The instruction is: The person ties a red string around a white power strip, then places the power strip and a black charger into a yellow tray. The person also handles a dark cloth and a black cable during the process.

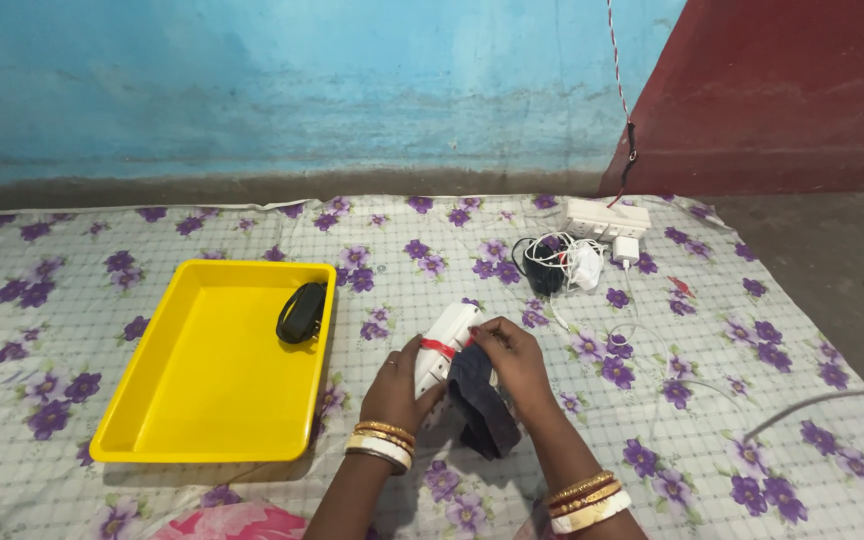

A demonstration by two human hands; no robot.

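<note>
My left hand (399,388) grips a white oblong device (449,336) from the left side. A red band (438,347) is wrapped around the device. My right hand (509,357) pinches at the band near the device's right edge. A dark cloth pouch (480,408) hangs down between my hands, under the device. Both wrists wear gold and white bangles.
A yellow tray (202,380) lies to the left on the flowered sheet, with a black coiled item (302,312) leaning on its right wall. A white power strip (607,217), a charger and tangled cables (554,262) sit at the back right. A white cable (822,400) runs in from the right.
</note>
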